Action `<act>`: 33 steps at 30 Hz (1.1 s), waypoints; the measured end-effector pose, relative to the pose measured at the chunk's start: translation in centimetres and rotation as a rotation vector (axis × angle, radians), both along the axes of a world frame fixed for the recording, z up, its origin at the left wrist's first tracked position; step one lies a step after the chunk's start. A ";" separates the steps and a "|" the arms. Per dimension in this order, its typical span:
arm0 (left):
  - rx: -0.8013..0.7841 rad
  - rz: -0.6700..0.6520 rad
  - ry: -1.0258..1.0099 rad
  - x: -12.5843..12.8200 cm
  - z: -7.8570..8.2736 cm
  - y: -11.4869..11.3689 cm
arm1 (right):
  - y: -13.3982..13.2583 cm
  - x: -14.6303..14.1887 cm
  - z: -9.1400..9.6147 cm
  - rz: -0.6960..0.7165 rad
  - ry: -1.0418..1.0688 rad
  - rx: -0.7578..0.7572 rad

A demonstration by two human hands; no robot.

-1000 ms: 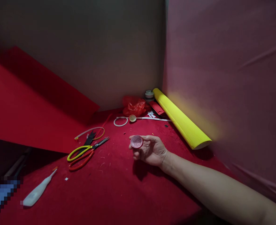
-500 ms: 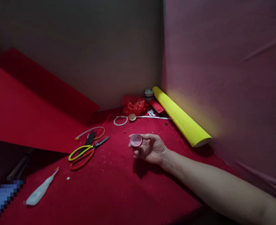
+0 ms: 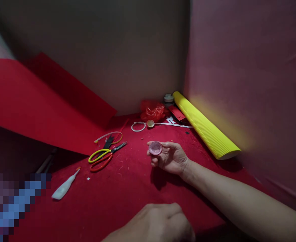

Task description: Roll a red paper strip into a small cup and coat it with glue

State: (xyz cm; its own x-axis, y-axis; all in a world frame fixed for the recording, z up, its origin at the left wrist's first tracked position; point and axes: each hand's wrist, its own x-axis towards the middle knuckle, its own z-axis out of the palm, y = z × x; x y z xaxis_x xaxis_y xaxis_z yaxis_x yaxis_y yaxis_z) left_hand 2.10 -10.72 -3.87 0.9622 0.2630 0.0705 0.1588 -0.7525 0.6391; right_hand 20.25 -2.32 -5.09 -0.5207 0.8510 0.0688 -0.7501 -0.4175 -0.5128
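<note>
Between the fingers and thumb of my right hand (image 3: 171,156) is a small round cup of coiled pink-purple strip (image 3: 155,148), its hollow side facing me. The hand is raised over the red cloth (image 3: 128,195), palm turned up. My left hand (image 3: 158,222) is at the bottom edge, slightly blurred, back upward and fingers curled under. Whatever it may hold is hidden. To the left lie scissors (image 3: 107,155) with one yellow and one red handle, blades slightly apart. A white glue bottle (image 3: 64,187) with an orange tip lies on its side nearer to me.
A yellow corrugated roll (image 3: 205,126) lies along the right wall. At the back are a red plastic bag (image 3: 152,111), a lidded jar (image 3: 168,98), a white ring (image 3: 138,126) and a small tan cup (image 3: 150,124). A large red sheet (image 3: 49,111) slants in from the left.
My left hand has come into view at the bottom. My right hand still holds the coiled cup. The whole scene has shifted to the right as the camera turned.
</note>
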 end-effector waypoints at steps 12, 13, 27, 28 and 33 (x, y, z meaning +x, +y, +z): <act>0.467 -0.199 0.129 7.2 1.7 1.8 | -0.4 -0.4 -0.3 -0.006 -0.074 0.021; 0.474 -0.195 0.117 7.4 1.4 2.0 | -0.5 -0.5 -0.3 -0.007 -0.079 0.025; 0.424 -0.098 -0.043 7.7 -2.2 2.5 | -1.0 -1.0 -0.1 -0.040 -0.137 -0.048; 0.422 -0.101 -0.054 7.8 -2.3 2.5 | -1.0 -1.0 -0.1 -0.037 -0.142 -0.047; 0.407 -0.094 -0.118 8.0 -3.6 2.6 | -1.2 -1.3 -0.1 -0.042 -0.173 -0.054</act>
State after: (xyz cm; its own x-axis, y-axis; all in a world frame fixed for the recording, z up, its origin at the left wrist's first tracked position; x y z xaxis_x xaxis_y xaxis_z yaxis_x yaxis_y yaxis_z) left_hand 10.05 -8.14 -7.43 0.9598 0.1022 0.2614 0.0207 -0.9546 0.2973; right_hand 18.93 -3.48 -5.24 -0.4843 0.8725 -0.0654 -0.6703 -0.4180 -0.6132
